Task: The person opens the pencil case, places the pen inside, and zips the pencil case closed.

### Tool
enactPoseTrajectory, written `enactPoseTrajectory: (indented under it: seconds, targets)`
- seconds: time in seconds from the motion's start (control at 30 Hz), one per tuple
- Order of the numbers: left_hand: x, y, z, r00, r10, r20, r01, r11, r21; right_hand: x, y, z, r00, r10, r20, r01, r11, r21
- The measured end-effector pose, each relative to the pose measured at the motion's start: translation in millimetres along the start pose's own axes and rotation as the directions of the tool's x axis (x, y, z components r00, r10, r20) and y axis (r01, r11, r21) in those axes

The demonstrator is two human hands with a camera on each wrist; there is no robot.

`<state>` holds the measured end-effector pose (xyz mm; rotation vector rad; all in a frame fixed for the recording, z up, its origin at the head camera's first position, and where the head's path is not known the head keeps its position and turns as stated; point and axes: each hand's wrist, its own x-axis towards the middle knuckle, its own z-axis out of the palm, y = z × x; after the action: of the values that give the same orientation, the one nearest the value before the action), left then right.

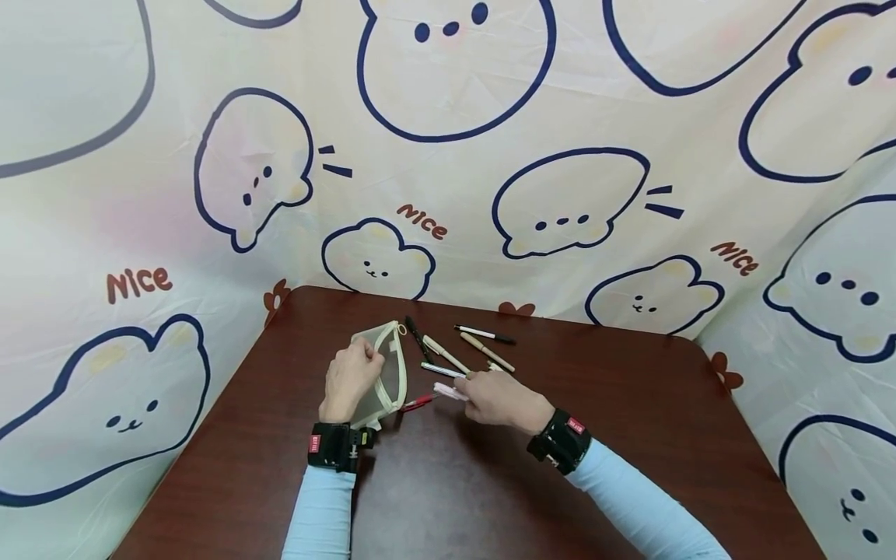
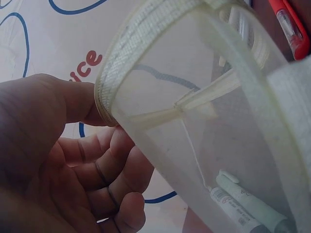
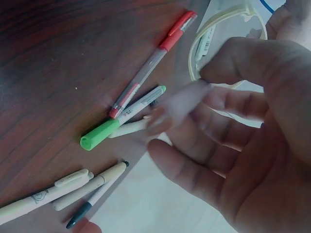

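Observation:
My left hand [image 1: 352, 377] pinches the zippered rim of a translucent mesh pencil case [image 1: 392, 369], thumb on one side and fingers curled on the other. The case's mouth gapes toward the right. Inside it, low in the left wrist view, lie a white marker [image 2: 233, 208] and a pale green pen [image 2: 252, 200]. My right hand [image 1: 500, 398] holds a pale pinkish pen [image 1: 449, 391] between thumb and fingers; in the right wrist view that pen [image 3: 182, 104] is blurred. A red pen [image 1: 420, 402] lies on the table between the case and my right hand.
Around the hands, the brown table [image 1: 434, 498] bears several loose pens: a black pen [image 1: 418, 339], a beige pen [image 1: 446, 354], a tan pen [image 1: 488, 351], a black-and-white pen [image 1: 484, 334] and a green-capped pen [image 3: 102, 133]. A printed cloth [image 1: 455, 187] hangs behind.

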<state>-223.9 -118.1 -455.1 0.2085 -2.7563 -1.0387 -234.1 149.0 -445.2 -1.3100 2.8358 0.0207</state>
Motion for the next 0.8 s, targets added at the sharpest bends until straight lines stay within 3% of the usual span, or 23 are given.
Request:
enactPoseTrajectory:
  seconds: [0.17,0.3,0.4,0.57,0.8]
  targets:
    - [-0.3,-2.0,-1.0,1.0,0.004,-0.011,-0.004,1.0,0.01,10.8,1.0,0.5,0.999,0.051,0.004,-0.051,0.995,0.09]
    - [-1.2,-3.6,0.5,1.0,-0.004,-0.02,0.004,1.0,0.013,19.1,2.0,-0.4,0.997,0.074,0.037,-0.08,0.973,0.217]
    - [-1.4,-4.0,2.7,1.0,0.0,-0.012,0.0,1.0,0.01,23.9,4.0,-0.9,0.991,0.102,0.082,-0.124,0.935,0.333]
    - [-1.0,-2.1,3.4,1.0,0.01,-0.012,-0.01,1.0,0.008,35.2,4.3,-2.9,0.984,0.12,0.135,-0.172,0.846,0.504]
    - [-0.8,-2.4,0.8,0.999,0.021,-0.028,-0.02,1.0,0.015,59.7,-2.7,-0.2,0.973,0.139,0.182,-0.222,0.772,0.596]
